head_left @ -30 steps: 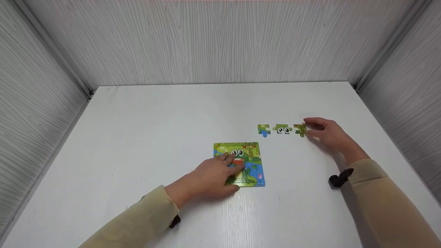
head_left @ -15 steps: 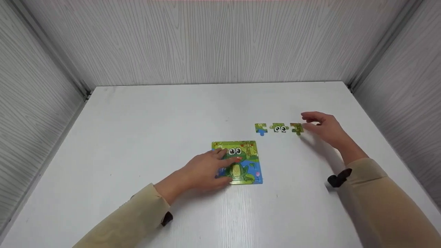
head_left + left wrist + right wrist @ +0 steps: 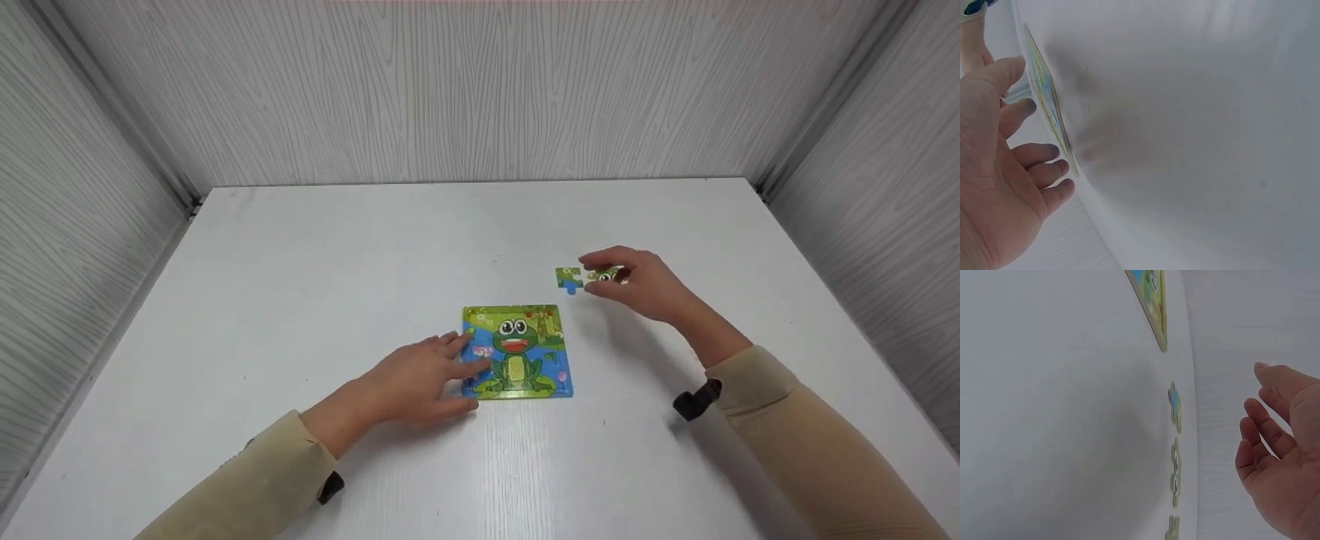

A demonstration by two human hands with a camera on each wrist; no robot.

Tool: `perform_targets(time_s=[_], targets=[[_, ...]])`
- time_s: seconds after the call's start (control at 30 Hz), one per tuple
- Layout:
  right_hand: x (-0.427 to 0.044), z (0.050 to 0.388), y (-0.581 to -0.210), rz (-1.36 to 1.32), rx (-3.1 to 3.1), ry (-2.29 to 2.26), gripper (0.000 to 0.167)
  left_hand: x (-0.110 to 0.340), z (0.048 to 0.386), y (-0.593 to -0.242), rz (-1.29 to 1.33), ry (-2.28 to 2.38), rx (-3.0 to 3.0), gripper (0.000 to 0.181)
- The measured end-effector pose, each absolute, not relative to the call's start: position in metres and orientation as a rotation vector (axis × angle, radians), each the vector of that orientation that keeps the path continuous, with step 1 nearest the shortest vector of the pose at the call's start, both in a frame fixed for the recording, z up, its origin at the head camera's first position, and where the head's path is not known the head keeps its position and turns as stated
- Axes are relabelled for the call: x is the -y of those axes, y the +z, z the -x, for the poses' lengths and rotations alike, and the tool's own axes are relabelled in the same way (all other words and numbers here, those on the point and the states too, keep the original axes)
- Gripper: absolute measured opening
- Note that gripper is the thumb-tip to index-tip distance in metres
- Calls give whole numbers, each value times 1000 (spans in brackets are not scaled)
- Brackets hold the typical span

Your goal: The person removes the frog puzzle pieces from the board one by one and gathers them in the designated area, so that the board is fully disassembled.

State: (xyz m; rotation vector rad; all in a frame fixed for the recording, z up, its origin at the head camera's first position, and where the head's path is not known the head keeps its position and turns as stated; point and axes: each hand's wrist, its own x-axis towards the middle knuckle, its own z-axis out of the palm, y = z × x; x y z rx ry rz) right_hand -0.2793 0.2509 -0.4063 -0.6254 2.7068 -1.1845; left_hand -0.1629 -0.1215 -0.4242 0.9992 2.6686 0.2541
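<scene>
A square frog puzzle board (image 3: 516, 367) lies on the white table. My left hand (image 3: 420, 379) is spread at its left edge, fingertips over that side; the left wrist view shows the hand (image 3: 1010, 169) with bent, parted fingers beside the board (image 3: 1049, 101). Above the loose pieces hovers my right hand (image 3: 656, 289), thumb and fingers apart around the frog-eyes piece (image 3: 606, 277). Left of it lies a green-and-blue piece (image 3: 568, 278). In the right wrist view the hand (image 3: 1292, 450) holds nothing, and a third piece (image 3: 1171, 530), hidden in the head view, lies in the row.
The white tabletop (image 3: 337, 262) carries the board and pieces. Wood-patterned panels stand at the back (image 3: 480, 90), left (image 3: 67, 225) and right (image 3: 877, 187). Black straps are on both sleeves.
My right hand has moved left from beside the right-hand piece to over the middle one. My left hand has slid left, uncovering the frog picture.
</scene>
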Motion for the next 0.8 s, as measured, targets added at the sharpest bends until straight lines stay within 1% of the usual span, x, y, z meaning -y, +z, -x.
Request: perform_targets(time_s=[0.17, 0.3, 0.53, 0.8], targets=[[-218, 270, -405, 802, -2675, -1165, 41, 124, 161, -426, -1001, 239, -2658, 62], [-196, 264, -407, 890, -2624, -1156, 41, 125, 160, -429, -992, 238, -2642, 62], [-164, 257, -415, 922, -2549, -1083, 42, 127, 159, -432, -1009, 264, -2622, 61], [-142, 254, -431, 851, -2460, -1023, 44, 125, 160, -432, -1035, 250, -2622, 58]])
